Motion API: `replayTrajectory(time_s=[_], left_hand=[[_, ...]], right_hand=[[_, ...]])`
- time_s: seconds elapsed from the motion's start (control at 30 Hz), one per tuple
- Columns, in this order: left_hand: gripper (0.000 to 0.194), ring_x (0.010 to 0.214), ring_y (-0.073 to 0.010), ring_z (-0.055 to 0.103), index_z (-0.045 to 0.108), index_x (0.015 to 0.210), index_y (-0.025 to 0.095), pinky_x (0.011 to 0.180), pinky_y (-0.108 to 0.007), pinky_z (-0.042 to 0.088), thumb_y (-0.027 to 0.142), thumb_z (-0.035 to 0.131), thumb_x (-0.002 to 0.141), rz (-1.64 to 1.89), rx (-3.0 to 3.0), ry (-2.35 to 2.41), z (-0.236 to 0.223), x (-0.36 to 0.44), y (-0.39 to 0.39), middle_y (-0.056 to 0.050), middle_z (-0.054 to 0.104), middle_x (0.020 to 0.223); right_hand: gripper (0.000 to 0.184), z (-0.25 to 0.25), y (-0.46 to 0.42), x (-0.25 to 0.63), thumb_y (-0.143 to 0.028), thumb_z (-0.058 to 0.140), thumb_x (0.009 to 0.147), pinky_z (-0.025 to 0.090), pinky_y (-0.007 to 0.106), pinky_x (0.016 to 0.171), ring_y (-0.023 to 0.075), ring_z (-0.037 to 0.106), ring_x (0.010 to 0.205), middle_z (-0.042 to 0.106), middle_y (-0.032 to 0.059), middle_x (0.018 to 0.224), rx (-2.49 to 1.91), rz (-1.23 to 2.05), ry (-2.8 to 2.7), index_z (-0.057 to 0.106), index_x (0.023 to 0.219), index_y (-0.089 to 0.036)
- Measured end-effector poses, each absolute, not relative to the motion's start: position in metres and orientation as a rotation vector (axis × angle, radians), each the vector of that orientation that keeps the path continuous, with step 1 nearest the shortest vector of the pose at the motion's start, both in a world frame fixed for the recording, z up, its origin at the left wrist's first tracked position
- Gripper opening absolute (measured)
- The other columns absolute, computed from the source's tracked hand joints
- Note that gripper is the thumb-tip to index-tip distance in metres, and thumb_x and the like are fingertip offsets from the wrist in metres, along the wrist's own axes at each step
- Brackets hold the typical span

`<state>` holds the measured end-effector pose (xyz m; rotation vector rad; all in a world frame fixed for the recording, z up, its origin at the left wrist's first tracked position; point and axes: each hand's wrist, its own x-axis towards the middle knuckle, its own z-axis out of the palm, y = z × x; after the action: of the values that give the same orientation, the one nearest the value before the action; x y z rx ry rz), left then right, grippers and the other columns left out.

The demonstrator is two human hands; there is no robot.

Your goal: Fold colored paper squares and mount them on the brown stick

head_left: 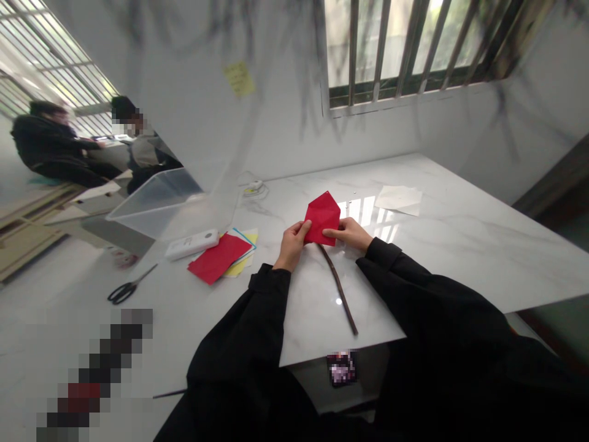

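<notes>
Both my hands grip a piece of folded red paper [323, 216], raised above the table and pointed at its top like an envelope flap. My left hand [293, 244] pinches its lower left side, the thumb lying on the front. At the lower right edge, my right hand [352, 234] is closed on it with the thumb across the paper. A thin brown stick [338, 283] lies on the table below, its upper end hidden behind the paper and my hands.
Left of my hands are red sheets [219, 258] over yellow and blue-edged ones, a white oblong device [192, 244] and black-handled scissors [131, 286]. Behind them stands a clear plastic bin [159, 205]. A pale paper scrap [398, 200] lies at the back right. Two people sit far left.
</notes>
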<state>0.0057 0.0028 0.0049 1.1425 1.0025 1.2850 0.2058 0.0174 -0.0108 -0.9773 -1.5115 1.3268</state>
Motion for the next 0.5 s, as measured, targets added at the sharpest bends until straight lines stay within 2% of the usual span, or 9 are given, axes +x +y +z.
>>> replayTrajectory(time_s=[0.13,0.27,0.4,0.5], left_hand=[[0.045,0.069,-0.0138,0.063,0.072,0.082,0.016,0.067,-0.024,0.051,0.054,0.091,0.067,1.306,1.092,0.978,0.0029,0.0051,0.0049,-0.002,0.073,0.077],[0.041,0.070,-0.0143,0.063,0.073,0.081,0.016,0.069,-0.025,0.051,0.052,0.090,0.070,1.270,1.144,0.968,0.0005,0.0047,0.0056,-0.003,0.074,0.078],[0.041,0.072,-0.0153,0.064,0.074,0.084,0.015,0.072,-0.026,0.051,0.052,0.089,0.072,1.246,1.200,0.975,0.0003,0.0048,0.0043,-0.003,0.074,0.078],[0.042,0.070,-0.0148,0.063,0.075,0.089,0.015,0.068,-0.025,0.049,0.053,0.087,0.074,1.218,1.231,0.986,0.0031,0.0052,0.0013,-0.003,0.074,0.081]], right_hand=[[0.046,-0.0148,0.0197,0.2057,-0.054,0.088,0.071,0.056,0.035,0.075,0.0219,0.071,0.078,0.081,0.0094,0.092,-0.958,1.333,-1.520,0.082,0.091,-0.013],[0.046,-0.0161,0.0199,0.2061,-0.056,0.087,0.071,0.053,0.032,0.067,0.0196,0.068,0.071,0.079,0.0088,0.086,-0.989,1.313,-1.519,0.080,0.086,-0.013],[0.046,-0.0144,0.0187,0.2060,-0.058,0.087,0.071,0.049,0.031,0.062,0.0174,0.063,0.065,0.076,0.0078,0.078,-1.014,1.291,-1.519,0.077,0.081,-0.014],[0.046,-0.0120,0.0177,0.2044,-0.057,0.088,0.069,0.049,0.031,0.063,0.0174,0.062,0.065,0.075,0.0073,0.077,-1.009,1.286,-1.468,0.076,0.079,-0.014]])
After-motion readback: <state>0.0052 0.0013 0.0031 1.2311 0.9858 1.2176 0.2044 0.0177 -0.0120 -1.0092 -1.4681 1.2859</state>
